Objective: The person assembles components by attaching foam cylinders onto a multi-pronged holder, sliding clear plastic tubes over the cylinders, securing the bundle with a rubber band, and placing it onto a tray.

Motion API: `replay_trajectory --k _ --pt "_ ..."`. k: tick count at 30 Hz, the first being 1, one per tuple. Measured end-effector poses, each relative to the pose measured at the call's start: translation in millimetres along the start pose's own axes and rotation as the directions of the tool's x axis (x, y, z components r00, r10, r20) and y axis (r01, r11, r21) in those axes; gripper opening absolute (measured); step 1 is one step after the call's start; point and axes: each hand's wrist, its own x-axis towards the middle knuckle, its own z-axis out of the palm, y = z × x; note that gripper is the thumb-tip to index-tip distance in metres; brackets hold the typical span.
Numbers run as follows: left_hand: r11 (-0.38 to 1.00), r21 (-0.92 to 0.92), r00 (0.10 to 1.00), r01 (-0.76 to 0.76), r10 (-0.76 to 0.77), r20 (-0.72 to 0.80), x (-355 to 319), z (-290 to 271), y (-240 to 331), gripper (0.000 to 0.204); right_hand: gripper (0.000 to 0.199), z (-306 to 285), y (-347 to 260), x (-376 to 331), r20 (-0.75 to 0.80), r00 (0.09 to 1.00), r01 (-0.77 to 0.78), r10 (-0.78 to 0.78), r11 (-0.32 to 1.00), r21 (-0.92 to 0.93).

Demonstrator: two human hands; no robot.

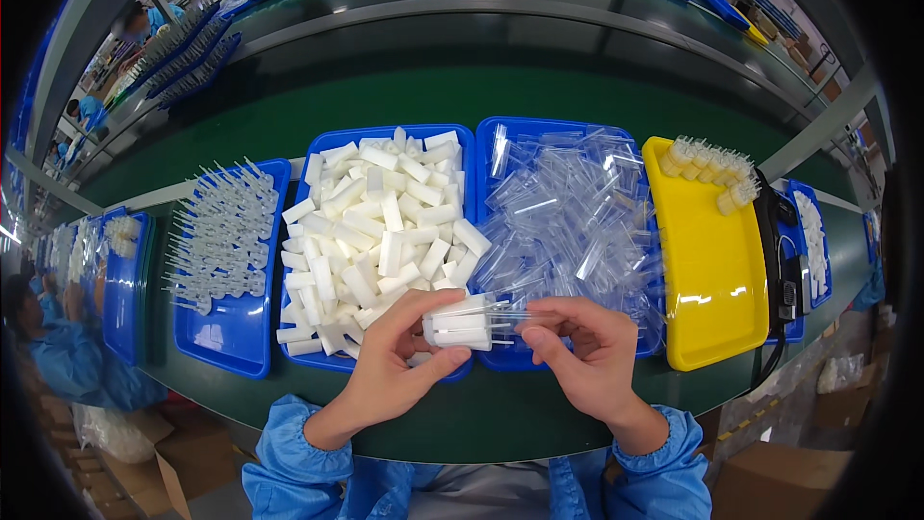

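My left hand (412,342) is closed around a small bundle of white plastic pieces (460,325) with thin tips pointing right. My right hand (585,351) pinches a clear plastic sleeve (515,316) between thumb and fingers, its left end lying over the thin tips. Exactly how far the sleeve covers them is hard to make out. Just behind my left hand is a blue tray (310,195) heaped with white foam-like blocks (390,244). A second blue tray (486,130), behind my right hand, holds a pile of loose clear sleeves (577,221).
A blue tray (223,332) at the left carries rows of thin-tipped pieces (226,226). The yellow tray (717,299) at the right has bundled pieces (710,164) at its far end. Metal frame posts (818,130) flank the green table (385,91). A co-worker (82,351) sits at far left.
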Motion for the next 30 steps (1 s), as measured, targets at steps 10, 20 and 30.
replay_trajectory --k 10,20,30 --pt "0.810 0.523 0.960 -0.264 0.270 0.066 2.2 -2.0 6.2 0.044 0.024 -1.8 -2.5 -0.9 0.024 1.000 0.020 -0.021 0.999 0.029" --pt "0.725 0.588 0.926 -0.358 0.354 0.127 1.0 -3.4 6.9 0.039 0.026 -2.1 -1.2 -3.2 0.045 0.997 0.060 -0.061 0.998 0.036" --pt "0.735 0.585 0.925 -0.342 0.374 0.070 1.2 -2.7 5.0 0.035 0.025 1.8 -2.7 -0.5 0.078 0.987 0.154 -0.144 0.977 -0.148"
